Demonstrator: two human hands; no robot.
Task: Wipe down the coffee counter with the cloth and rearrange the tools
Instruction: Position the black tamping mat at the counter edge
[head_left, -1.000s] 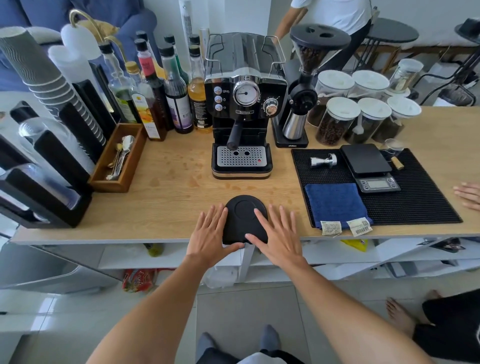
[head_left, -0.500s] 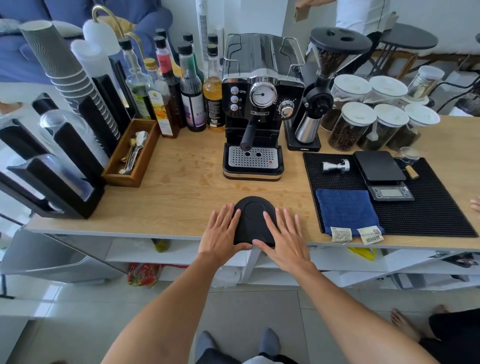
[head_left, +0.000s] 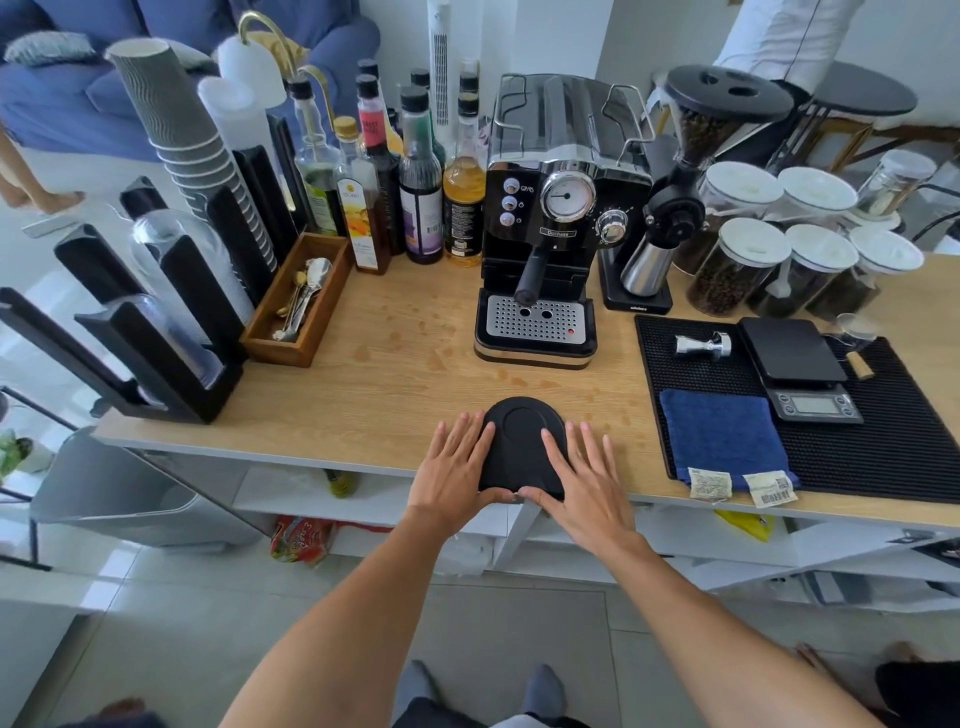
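A black rounded tamping mat (head_left: 522, 434) lies at the front edge of the wooden counter (head_left: 395, 374). My left hand (head_left: 454, 470) and my right hand (head_left: 584, 475) rest flat on its two sides, fingers spread, thumbs meeting at its near edge. A folded blue cloth (head_left: 722, 434) lies on the black ribbed mat (head_left: 893, 441) to the right. On that mat also lie a metal tamper (head_left: 704, 345) and a black scale (head_left: 800, 364). Wet spots dot the counter in front of the espresso machine (head_left: 550, 244).
Syrup bottles (head_left: 421, 187) and a wooden spoon box (head_left: 298, 304) stand at the back left beside black cup holders (head_left: 171, 312). A grinder (head_left: 680, 197) and bean jars (head_left: 737, 265) stand at the back right. A person's foot (head_left: 826, 657) shows at the lower right.
The view has shifted left, so everything sits further right in frame. Both hands stay flat on the black tamping mat. The other person's hand at the right edge is out of view.
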